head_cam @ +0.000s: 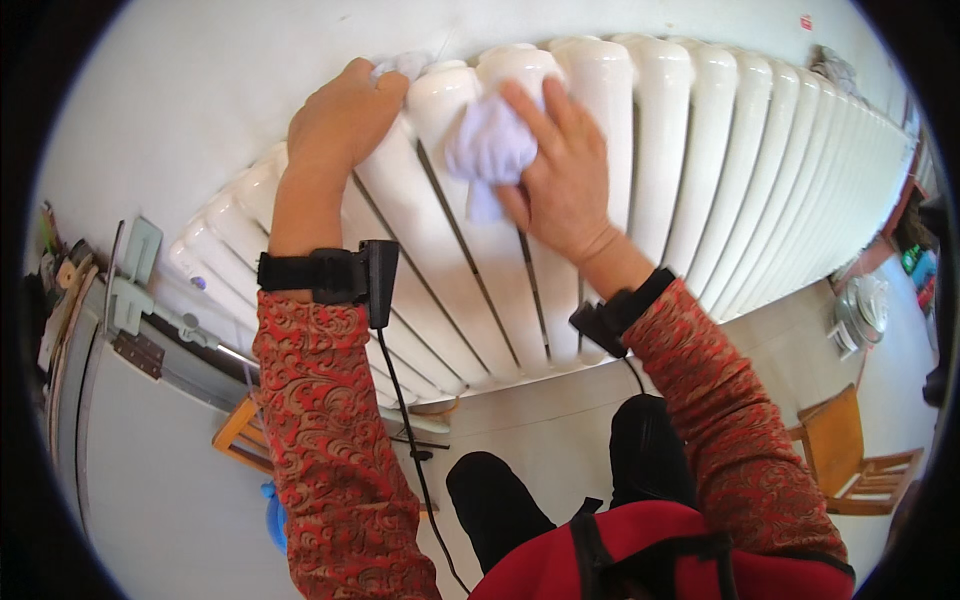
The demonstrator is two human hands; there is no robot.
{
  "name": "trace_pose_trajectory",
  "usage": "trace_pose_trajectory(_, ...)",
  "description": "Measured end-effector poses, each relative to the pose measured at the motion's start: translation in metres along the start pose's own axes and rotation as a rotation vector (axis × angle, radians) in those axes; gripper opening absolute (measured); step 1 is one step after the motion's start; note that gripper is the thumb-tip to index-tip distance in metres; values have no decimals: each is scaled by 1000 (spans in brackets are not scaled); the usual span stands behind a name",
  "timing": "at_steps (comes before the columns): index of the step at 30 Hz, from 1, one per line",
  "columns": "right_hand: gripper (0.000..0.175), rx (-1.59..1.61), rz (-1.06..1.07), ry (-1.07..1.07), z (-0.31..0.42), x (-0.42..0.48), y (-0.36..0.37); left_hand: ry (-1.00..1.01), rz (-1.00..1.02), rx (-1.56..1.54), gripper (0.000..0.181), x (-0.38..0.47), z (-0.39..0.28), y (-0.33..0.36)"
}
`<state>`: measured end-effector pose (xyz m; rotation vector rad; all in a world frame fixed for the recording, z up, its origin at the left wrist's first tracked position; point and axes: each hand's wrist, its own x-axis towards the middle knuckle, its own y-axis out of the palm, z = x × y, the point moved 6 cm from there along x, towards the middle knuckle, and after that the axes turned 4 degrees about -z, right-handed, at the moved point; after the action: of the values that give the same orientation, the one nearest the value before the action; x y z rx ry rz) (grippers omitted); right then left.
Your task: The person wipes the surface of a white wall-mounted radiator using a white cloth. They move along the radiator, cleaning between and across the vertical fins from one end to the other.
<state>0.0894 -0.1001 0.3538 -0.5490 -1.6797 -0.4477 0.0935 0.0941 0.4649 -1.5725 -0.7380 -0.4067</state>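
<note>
A white column radiator (pixel 660 142) spans the view in front of me, against a pale wall. At its top edge, left of centre, my left hand (pixel 349 112) is closed on a light cloth (pixel 405 66), part of which shows past the fingers. My right hand (pixel 562 165), somewhat blurred, has a pale lavender cloth (pixel 491 146) bunched under its thumb and fingers against the upper front of the columns. Its index and middle fingers are spread over the cloth. Another crumpled grey cloth (pixel 834 69) lies on top of the radiator farther right.
At the left stands a grey panel (pixel 172 450) with a metal bracket (pixel 135 300). Wooden chairs (pixel 832 442) (pixel 244 435) stand at lower right and lower left. Metal basins (pixel 862 311) are at the right. A black cable (pixel 409 420) hangs from my left wrist strap.
</note>
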Motion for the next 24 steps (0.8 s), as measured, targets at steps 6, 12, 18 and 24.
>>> trace_pose_trajectory(6,33,60,372,140,31,-127,-11,-52,21,-23,57,-3,-2,-1)
trace_pose_trajectory(12,23,415,767,976,55,-249,-33,-27,28,11,57,-2,-1,2)
trace_pose_trajectory(18,26,445,512,1061,29,-164,-28,-48,-10,-34,59,-4,2,2)
trace_pose_trajectory(24,34,510,266,1149,6,-75,6,-33,-37,-23,59,-1,5,5)
